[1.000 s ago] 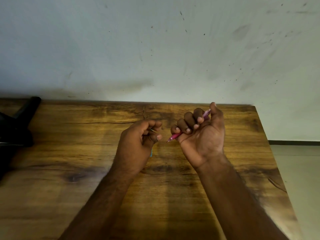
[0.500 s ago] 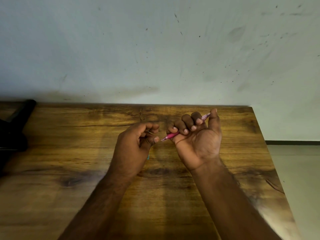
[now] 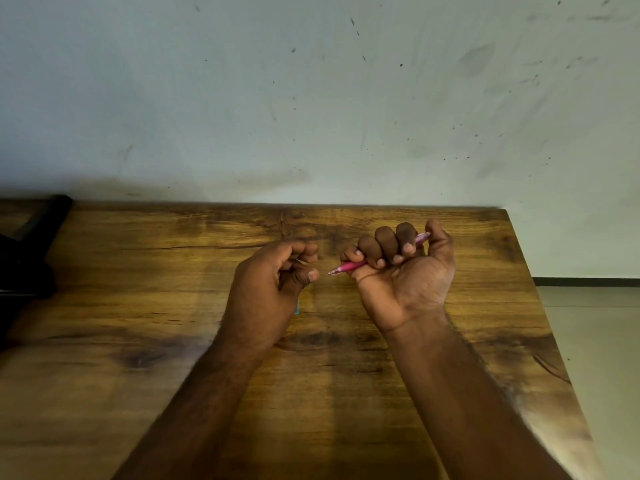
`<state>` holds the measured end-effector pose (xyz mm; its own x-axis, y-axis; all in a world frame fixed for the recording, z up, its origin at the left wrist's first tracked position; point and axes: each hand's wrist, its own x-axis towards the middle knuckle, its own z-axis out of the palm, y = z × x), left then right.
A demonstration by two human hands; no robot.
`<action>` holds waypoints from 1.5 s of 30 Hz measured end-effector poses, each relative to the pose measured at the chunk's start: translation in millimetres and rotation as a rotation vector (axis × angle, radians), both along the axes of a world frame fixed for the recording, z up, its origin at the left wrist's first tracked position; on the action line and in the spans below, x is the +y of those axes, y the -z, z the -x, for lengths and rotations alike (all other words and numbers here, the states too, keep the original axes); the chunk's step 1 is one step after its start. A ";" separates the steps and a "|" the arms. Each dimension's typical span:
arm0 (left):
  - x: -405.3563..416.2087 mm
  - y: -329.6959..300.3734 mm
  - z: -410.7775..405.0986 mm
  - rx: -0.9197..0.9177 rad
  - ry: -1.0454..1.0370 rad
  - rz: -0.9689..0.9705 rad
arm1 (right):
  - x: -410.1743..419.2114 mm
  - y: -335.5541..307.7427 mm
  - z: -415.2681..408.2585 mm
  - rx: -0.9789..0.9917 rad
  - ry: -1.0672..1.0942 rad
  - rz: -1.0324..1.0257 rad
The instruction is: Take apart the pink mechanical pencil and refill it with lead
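Note:
My right hand is palm up and closed around the pink mechanical pencil, whose tip points left and whose back end shows by the thumb. My left hand is curled just left of the tip, a small gap apart, pinching something thin between thumb and forefinger; what it is I cannot make out. A small blue object peeks out on the table under the left hand, mostly hidden.
The wooden table runs up to a pale marked wall; its right edge drops to a light floor. A black object sits at the far left.
The pencil tip has drifted a little nearer to my left hand. Both hands keep the same grips.

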<state>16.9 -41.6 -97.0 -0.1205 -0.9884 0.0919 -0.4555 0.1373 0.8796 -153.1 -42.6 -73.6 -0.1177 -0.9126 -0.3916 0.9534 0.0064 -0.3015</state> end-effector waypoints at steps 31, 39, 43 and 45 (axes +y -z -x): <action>3.3 -1.4 -0.7 -0.006 0.000 0.012 | -0.4 -2.1 4.1 0.041 0.044 -0.122; 3.2 -1.3 -1.3 -0.002 0.002 0.006 | -0.7 -1.6 3.4 0.041 0.038 -0.114; 3.2 -1.0 -1.5 -0.002 0.005 0.006 | 0.1 -2.1 2.6 0.015 0.026 -0.100; 3.2 -0.5 -1.7 -0.006 0.005 0.009 | 0.2 -2.1 2.0 0.026 0.023 -0.099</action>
